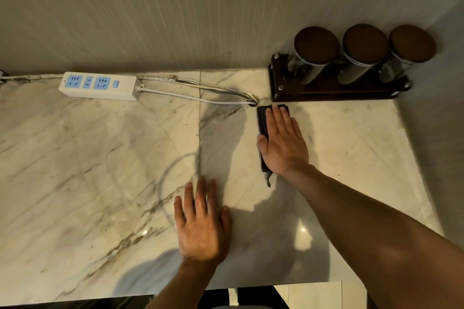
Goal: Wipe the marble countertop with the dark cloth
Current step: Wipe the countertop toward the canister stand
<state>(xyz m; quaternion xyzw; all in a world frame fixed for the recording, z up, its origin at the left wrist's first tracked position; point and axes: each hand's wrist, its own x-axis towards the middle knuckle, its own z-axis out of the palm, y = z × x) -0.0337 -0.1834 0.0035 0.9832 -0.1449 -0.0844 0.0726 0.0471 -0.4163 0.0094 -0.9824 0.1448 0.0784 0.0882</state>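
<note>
The marble countertop (100, 158) is white with grey and brown veins and fills most of the view. A dark folded cloth (263, 120) lies flat on it just in front of the jar rack. My right hand (282, 140) presses palm-down on the cloth, fingers stretched toward the wall, covering most of it; a dark corner and a loose tag stick out by the wrist. My left hand (202, 221) rests flat on the bare marble nearer the front edge, fingers spread, holding nothing.
A white power strip (100, 86) with blue sockets lies by the wall at left; its cables (200, 93) run right into a hole in the counter. A dark wooden rack (334, 90) holds three jars (364, 50) in the back right corner. The counter's front edge (75, 301) is at the bottom.
</note>
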